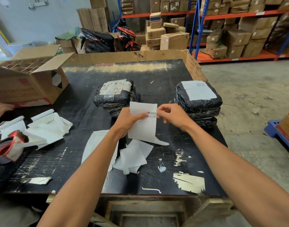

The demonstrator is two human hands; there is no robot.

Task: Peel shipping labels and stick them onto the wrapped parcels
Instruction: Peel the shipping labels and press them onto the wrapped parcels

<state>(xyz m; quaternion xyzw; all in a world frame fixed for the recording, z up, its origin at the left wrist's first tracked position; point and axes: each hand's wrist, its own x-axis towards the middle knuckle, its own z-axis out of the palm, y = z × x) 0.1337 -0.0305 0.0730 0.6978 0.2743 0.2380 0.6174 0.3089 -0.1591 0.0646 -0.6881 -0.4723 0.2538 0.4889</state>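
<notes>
Two bare forearms are reaching in from the bottom of the view, and the hands are meeting over the middle of the black table, where a shipping label is being held up off the surface. The left hand is gripping the sheet along its left side, thumb lying across the printed face near the barcode, probably to keep the paper taut. The right hand is pinching the label's upper right edge between thumb and fingertips, which looks like the start of separating label from backing; a lower corner is curling away already. Holding it in the air, not flat, is likely giving both hands room to work the edge.

Just under the hands, loose white backing sheets are lying crumpled, seemingly dropped where they fall. Beyond the label, a stack of black wrapped parcels is sitting close, its top one already bearing a label. Well apart to the right, a second stack is also showing a label on top. Which parcel this label is meant for cannot be told.

At the left, a red tape dispenser and more white sheets are lying near an open cardboard box, within easy reach. Another person's hand is resting by that box.
</notes>
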